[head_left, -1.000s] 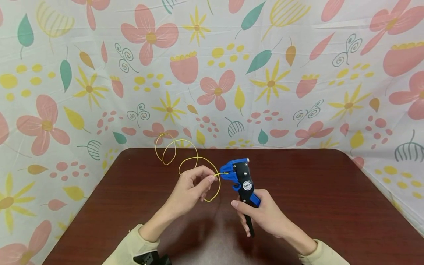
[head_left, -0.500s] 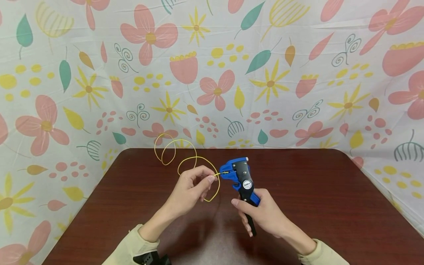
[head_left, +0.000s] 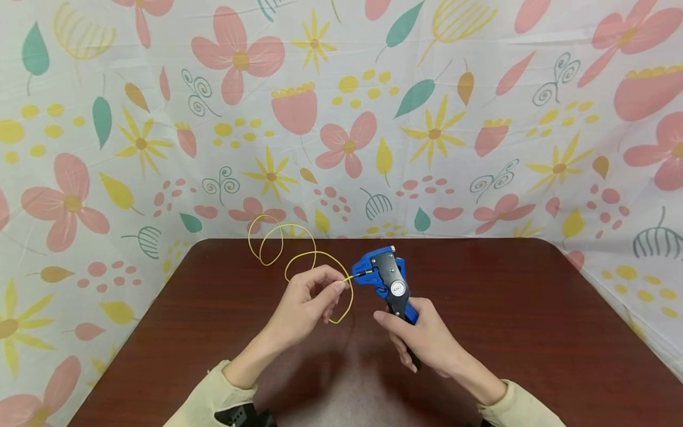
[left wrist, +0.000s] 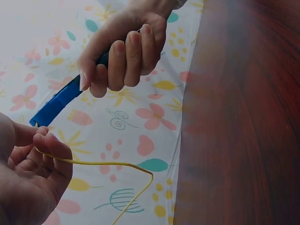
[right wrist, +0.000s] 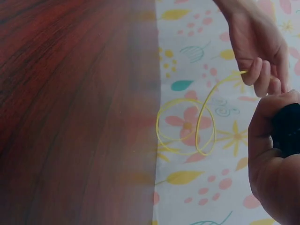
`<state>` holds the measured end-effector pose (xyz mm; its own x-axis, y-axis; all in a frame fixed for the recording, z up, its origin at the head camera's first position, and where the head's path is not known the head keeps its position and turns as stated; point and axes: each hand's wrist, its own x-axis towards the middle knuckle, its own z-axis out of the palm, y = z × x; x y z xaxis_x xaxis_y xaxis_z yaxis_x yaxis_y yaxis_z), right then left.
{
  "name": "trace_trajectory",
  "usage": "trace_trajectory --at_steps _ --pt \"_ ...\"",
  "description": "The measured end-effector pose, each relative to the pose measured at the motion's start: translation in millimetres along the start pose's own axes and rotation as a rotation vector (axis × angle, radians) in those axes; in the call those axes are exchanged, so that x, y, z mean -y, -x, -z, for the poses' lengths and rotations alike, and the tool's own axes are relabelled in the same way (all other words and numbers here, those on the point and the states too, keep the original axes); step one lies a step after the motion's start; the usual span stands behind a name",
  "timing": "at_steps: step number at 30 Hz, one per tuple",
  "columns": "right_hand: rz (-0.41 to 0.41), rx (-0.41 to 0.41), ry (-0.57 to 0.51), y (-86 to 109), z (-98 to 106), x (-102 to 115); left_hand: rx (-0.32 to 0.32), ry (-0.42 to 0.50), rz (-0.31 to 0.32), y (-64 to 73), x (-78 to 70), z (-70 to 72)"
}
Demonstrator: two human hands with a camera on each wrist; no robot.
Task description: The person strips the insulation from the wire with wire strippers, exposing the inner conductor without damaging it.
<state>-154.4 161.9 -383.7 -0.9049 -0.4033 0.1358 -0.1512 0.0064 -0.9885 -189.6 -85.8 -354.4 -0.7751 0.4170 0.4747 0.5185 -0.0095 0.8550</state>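
In the head view my left hand pinches a thin yellow wire close to its end, between thumb and fingertips. That end lies in the blue nose of a blue and black wire stripper. My right hand grips the stripper's handles, fingers wrapped round them. Both hands hold their things up above the table. From the left hand the rest of the wire loops loosely in the air. The right wrist view shows only the dark end of the stripper's handle in the fist.
A dark reddish-brown table spreads beneath the hands. Behind it hangs a white cloth printed with flowers and leaves. A black strap sits at the left sleeve.
My right hand has squeezed the stripper's handles closer together. The stripper's head has tilted to the left and risen slightly, its jaws on the wire. My left hand has hardly moved.
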Motion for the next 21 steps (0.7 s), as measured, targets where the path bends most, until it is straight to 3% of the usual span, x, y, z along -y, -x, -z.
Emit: trace_trajectory --at_steps 21 --pt "-0.039 -0.033 -0.012 -3.2 -3.2 -0.9 -0.009 -0.007 0.011 -0.9 1.1 2.8"
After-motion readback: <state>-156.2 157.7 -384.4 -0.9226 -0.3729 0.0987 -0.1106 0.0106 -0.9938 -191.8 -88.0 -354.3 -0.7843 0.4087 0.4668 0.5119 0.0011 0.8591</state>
